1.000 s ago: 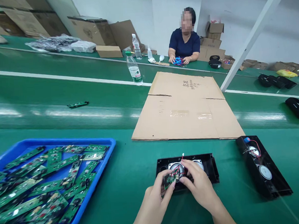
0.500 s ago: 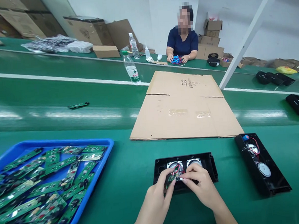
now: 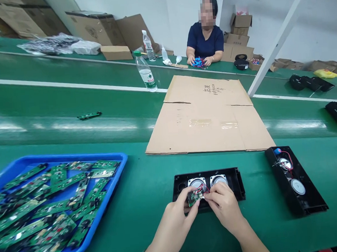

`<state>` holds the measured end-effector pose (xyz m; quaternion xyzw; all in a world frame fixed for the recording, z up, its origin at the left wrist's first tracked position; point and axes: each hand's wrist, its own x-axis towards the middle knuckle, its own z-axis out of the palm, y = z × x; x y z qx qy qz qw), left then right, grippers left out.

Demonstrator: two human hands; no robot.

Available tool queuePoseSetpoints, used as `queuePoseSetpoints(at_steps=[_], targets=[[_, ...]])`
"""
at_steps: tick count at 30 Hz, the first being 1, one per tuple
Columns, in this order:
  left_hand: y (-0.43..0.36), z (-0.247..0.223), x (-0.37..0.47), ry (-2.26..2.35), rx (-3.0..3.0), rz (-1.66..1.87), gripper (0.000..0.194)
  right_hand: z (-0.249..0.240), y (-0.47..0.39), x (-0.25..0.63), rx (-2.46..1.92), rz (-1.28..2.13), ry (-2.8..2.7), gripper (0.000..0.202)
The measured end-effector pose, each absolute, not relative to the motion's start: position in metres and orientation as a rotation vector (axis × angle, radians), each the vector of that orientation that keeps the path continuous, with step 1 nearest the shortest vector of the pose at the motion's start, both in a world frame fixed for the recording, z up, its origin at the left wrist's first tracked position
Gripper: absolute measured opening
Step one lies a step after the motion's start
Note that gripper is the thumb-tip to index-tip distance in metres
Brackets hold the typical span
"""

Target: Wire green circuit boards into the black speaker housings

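Between its thumb and fingers, my left hand (image 3: 178, 216) holds a small green circuit board (image 3: 194, 197) over a black speaker housing (image 3: 233, 183). My right hand (image 3: 226, 206) pinches a small white connector with red and black wires at the board's right edge. Two round speakers (image 3: 218, 179) sit inside the housing behind my hands. A second black housing (image 3: 306, 186) with two speakers and a blue part lies at the right, apart from my hands.
A blue tray (image 3: 105, 217) of circuit boards stands at the left. Flat cardboard (image 3: 208, 127) lies beyond the housings. One board (image 3: 89, 116) and a bottle (image 3: 146, 76) are farther back. A person (image 3: 205, 42) sits opposite, hands on blue parts.
My left hand has tilted the board so more of its face shows. My right fingers have closed in on the board's edge with the connector. The whole view has shifted slightly.
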<state>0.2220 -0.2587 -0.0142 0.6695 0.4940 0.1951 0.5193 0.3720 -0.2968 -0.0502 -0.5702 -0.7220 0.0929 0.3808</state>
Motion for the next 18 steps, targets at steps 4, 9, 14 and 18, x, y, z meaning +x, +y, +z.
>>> queuePoseSetpoints(at_steps=[4, 9, 14, 18], targets=[[-0.258, -0.014, 0.221, 1.175, 1.745, 0.446, 0.025, -0.047, -0.298, 0.372, -1.457, 0.184, -1.945, 0.027], [-0.265, -0.017, 0.223, 1.154, 2.144, 0.456, 0.028, -0.048, -0.299, 0.372, -1.483, 0.129, -2.069, 0.032], [-0.269, -0.021, 0.223, 1.103, 2.238, 0.555, 0.028, -0.055, -0.300, 0.372, -1.527, 0.173, -1.998, 0.028], [-0.261, -0.017, 0.217, 0.948, 2.176, 0.555, 0.027, -0.051, -0.301, 0.376, -1.592, 0.408, -1.781, 0.013]])
